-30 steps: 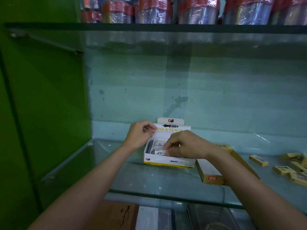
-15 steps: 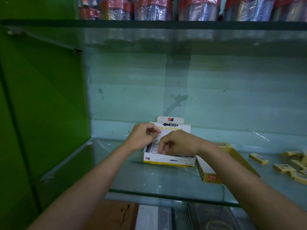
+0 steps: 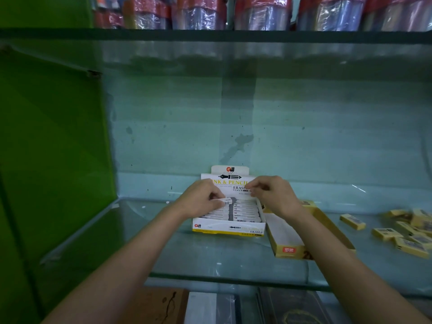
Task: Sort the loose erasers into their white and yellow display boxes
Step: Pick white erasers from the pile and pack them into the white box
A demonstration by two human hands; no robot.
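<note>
Spanning shelf: a smooth, see-through glass shelf [image 3: 210,258] runs the full width, its front edge a thin greenish line, with a flat green panel [image 3: 51,148] on the left.
Upper shelf: cylindrical packs in crinkled clear wrap [image 3: 201,15] stand in a row.
White box: the white display box [image 3: 228,226], glossy card with a yellow lower band and an upright printed back flap, sits mid-shelf, packed with rows of slim rectangular erasers.
Yellow box: the yellow display box [image 3: 289,250], a shallow open card tray, lies just right of the white one, partly under the right forearm.
Loose erasers: small yellow blocks with printed sleeves [image 3: 397,232] lie scattered at far right.
Left hand: the left hand [image 3: 201,199] pinches a white eraser [image 3: 226,201] over the white box.
Right hand: the right hand [image 3: 271,192] is curled over the box's back edge; whether it grasps anything I cannot tell.
</note>
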